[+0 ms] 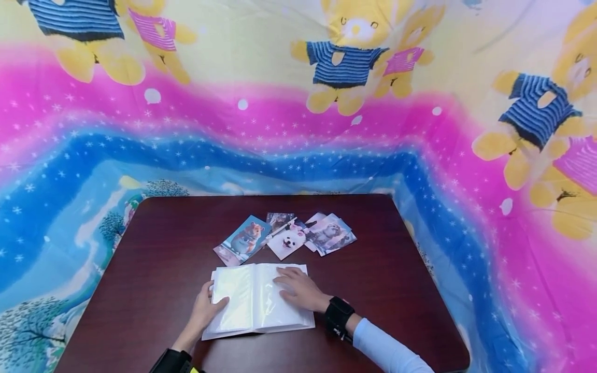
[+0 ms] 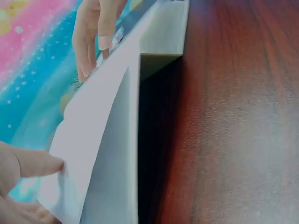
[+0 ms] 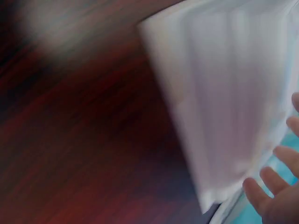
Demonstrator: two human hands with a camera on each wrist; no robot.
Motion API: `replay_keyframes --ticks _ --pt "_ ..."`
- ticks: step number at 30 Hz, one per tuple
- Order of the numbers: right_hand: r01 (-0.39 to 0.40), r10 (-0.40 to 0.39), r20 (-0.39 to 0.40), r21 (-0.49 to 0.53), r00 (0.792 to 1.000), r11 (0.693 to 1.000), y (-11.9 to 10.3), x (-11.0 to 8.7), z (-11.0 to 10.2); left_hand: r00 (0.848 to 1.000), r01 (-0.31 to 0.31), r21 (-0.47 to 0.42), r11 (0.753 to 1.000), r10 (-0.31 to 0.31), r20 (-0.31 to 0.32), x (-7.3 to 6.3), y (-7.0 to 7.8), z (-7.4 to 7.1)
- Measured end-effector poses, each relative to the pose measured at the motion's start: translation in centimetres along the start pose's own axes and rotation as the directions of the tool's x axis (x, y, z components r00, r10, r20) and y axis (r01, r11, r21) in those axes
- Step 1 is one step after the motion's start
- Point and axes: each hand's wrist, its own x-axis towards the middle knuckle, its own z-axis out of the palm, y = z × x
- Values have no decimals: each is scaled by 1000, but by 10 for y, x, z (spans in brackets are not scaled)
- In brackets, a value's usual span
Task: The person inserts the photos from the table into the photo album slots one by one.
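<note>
A photo album [image 1: 233, 303] with clear plastic pockets over white pages lies spread on the table. My left hand [image 1: 207, 306] holds its left edge, thumb on top and fingers at the side. In the left wrist view, the left thumb [image 2: 39, 162] presses on the white pages [image 2: 88, 121]. Over the right page is my right hand [image 1: 300, 289], its fingers extended and touching the plastic near the top. The right wrist view is blurred; there the right fingers [image 3: 271, 186] spread beside the album's pages [image 3: 224, 93].
Behind the album lie several loose picture cards: a hamster card [image 1: 249, 237], a white dog card [image 1: 287, 240] and a grey furry animal card [image 1: 330, 234], partly overlapping others. The dark wooden table [image 1: 401, 290] is surrounded by a printed bear curtain [image 1: 261, 129].
</note>
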Motion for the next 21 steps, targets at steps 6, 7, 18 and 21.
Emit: replay_keyframes --ticks 6,7,18,21 --pt "-75 75 -11 -26 997 997 16 -7 9 986 -120 241 963 143 -81 -4 -6 7" --pt "-76 76 -11 -27 997 997 17 -7 11 982 -145 286 947 174 -80 -5 -6 9" --pt "-146 162 -212 91 964 985 44 15 -16 653 -638 444 629 748 -120 -1 5 51" --pt "-279 306 -342 126 889 952 66 32 -26 602 -722 401 564 798 -38 -1 11 65"
